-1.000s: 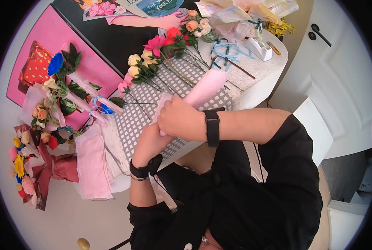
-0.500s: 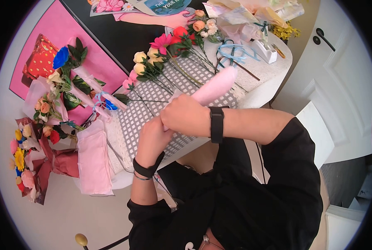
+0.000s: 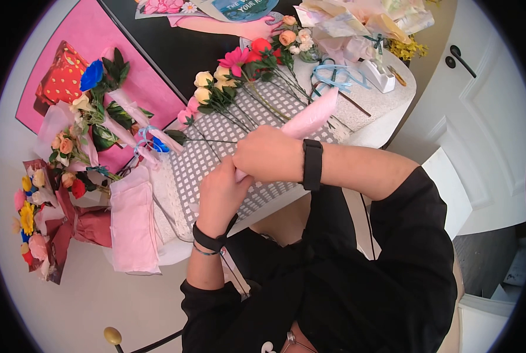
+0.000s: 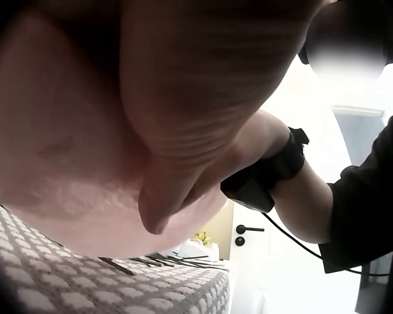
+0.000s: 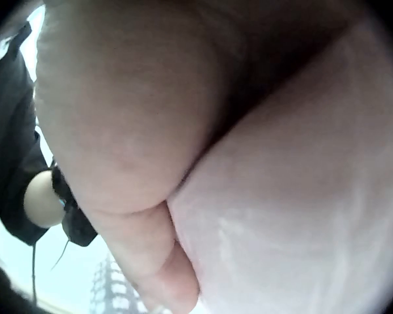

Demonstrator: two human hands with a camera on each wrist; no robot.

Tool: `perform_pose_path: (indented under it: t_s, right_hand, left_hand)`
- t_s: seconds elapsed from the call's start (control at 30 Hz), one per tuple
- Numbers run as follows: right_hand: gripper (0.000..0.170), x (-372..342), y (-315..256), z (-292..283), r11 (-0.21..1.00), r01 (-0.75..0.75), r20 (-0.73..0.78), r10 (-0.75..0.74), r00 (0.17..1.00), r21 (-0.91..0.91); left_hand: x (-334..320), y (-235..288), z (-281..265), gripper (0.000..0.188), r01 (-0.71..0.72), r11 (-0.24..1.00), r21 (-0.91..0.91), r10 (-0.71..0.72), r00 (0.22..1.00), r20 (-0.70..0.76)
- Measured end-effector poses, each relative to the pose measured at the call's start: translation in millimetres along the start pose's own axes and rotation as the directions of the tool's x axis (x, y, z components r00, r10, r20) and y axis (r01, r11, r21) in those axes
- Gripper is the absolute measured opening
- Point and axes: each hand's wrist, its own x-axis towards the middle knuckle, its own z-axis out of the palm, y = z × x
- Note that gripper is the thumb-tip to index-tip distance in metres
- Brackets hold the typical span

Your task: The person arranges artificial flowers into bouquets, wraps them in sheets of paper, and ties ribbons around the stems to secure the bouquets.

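A pale pink wrapping paper roll [image 3: 313,115] slants up to the right over the checked cloth [image 3: 195,179], its wide end away from the body. My right hand [image 3: 269,154] grips it from above, fingers curled round it. Close below, my left hand [image 3: 221,191] pinches the narrow end between thumb and fingers. In the left wrist view the pink paper [image 4: 65,190] bulges out beside a thumb. The right wrist view shows the pink paper [image 5: 301,216] against the palm; what is inside the roll is hidden.
Along the cloth lie pink roses [image 3: 187,112], cream roses [image 3: 203,88] and a pink daisy-like flower [image 3: 234,60]. Blue ribbon [image 3: 339,76] and a white tape dispenser [image 3: 380,76] are at the right. Folded pink sheets [image 3: 134,226] hang over the left edge, near wrapped bouquets [image 3: 92,226].
Both hands have shifted slightly up and right in the view. The loose paper edge beside my right hand no longer shows, and the roll looks narrower.
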Motion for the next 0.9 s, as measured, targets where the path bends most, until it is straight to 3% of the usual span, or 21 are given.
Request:
perform_pose_path:
  t_s: [0.07,0.13,0.17,0.23,0.27,0.3,0.33,0.37,0.4,0.47,0.5,0.53,0.57,0.6,0.67,0.7,0.73,0.77,0.8,0.87,0.9]
  right_hand:
    - [0.008,2,-2,9,0.988,-0.034,-0.122,0.016,0.992,-0.149]
    - [0.009,2,-2,13,0.979,-0.041,-0.187,0.002,0.982,-0.202]
    - [0.010,1,-1,14,0.965,-0.051,-0.252,-0.016,0.968,-0.256]
    - [0.011,-1,2,15,0.986,-0.036,-0.182,0.006,0.983,-0.163]
    - [0.012,-2,5,14,0.997,-0.028,-0.110,0.021,0.994,-0.066]
    - [0.012,-2,7,9,0.997,-0.029,-0.110,0.021,0.994,-0.067]
    - [0.012,-3,8,1,1.000,-0.024,0.009,0.024,1.000,-0.012]
    - [0.011,-3,9,-4,0.999,-0.026,0.128,0.020,0.992,0.043]
    - [0.011,-4,9,-3,0.999,-0.025,0.128,0.019,0.992,0.043]
    - [0.011,-5,9,0,0.999,-0.031,0.024,0.032,0.999,-0.013]
    - [0.011,-4,8,3,0.999,-0.030,0.025,0.030,0.999,-0.012]
    - [0.010,-4,6,6,0.995,-0.018,-0.074,0.011,0.997,-0.098]
    - [0.010,-3,6,8,0.983,-0.015,-0.171,-0.017,0.985,-0.184]
    - [0.010,-4,5,5,0.983,-0.015,-0.171,-0.017,0.985,-0.184]
    - [0.011,-4,5,-4,0.999,-0.027,0.073,0.026,0.997,0.017]
    - [0.011,-3,5,-11,0.999,-0.027,0.073,0.025,0.997,0.018]
    - [0.011,0,5,-17,0.997,-0.066,0.196,0.055,0.979,0.050]
    - [0.012,2,5,-20,0.991,-0.107,0.317,0.078,0.945,0.076]
    - [0.012,1,5,-14,0.992,-0.106,0.317,0.076,0.945,0.076]
    - [0.014,-3,5,6,0.996,-0.003,-0.073,-0.003,0.997,-0.091]
    - [0.014,-3,3,9,0.996,-0.003,-0.071,-0.004,0.997,-0.090]
  left_hand:
    - [2,-2,-2,0.035,0.023,0.999,-0.030,-0.023,1.000,0.011]
    - [7,-6,-8,0.034,0.234,0.964,-0.130,-0.187,0.936,0.298]
    - [7,-6,-12,0.034,0.233,0.963,-0.132,-0.186,0.937,0.297]
    - [7,-5,-17,0.032,0.251,0.951,-0.181,-0.175,0.918,0.356]
    - [6,-5,-15,0.032,0.250,0.951,-0.181,-0.174,0.918,0.355]
    - [4,-5,-10,0.032,0.072,0.994,-0.085,-0.057,0.984,0.170]
    - [2,-6,-6,0.032,-0.088,0.995,0.043,0.088,0.996,-0.004]
    - [1,-8,-2,0.032,-0.087,0.995,0.044,0.087,0.996,-0.003]
    - [0,-9,1,0.032,-0.099,0.993,0.059,0.099,0.995,-0.010]
    - [0,-10,1,0.031,-0.109,0.991,0.072,0.110,0.994,-0.017]
    - [1,-9,-5,0.030,-0.018,0.999,-0.026,0.021,0.994,0.109]
    - [1,-8,-9,0.029,0.084,0.990,-0.112,-0.055,0.969,0.243]
    - [1,-10,-9,0.029,0.085,0.990,-0.112,-0.056,0.968,0.243]
    - [1,-11,-9,0.028,0.024,0.998,-0.058,-0.015,0.986,0.165]
    - [0,-8,-8,0.027,-0.032,0.999,0.002,0.032,0.996,0.088]
    - [-2,2,-7,0.029,-0.050,0.995,0.085,0.048,0.999,0.016]
    - [-4,6,-7,0.030,-0.060,0.984,0.168,0.070,0.996,-0.055]
    - [-5,4,-5,0.030,-0.057,0.984,0.168,0.067,0.996,-0.055]
    - [-5,0,-3,0.031,-0.081,0.988,0.129,0.083,0.997,-0.007]
    - [-3,-4,-6,0.031,-0.101,0.991,0.087,0.098,0.994,0.039]
    - [-1,-6,-11,0.030,0.008,0.997,-0.079,0.004,0.989,0.150]
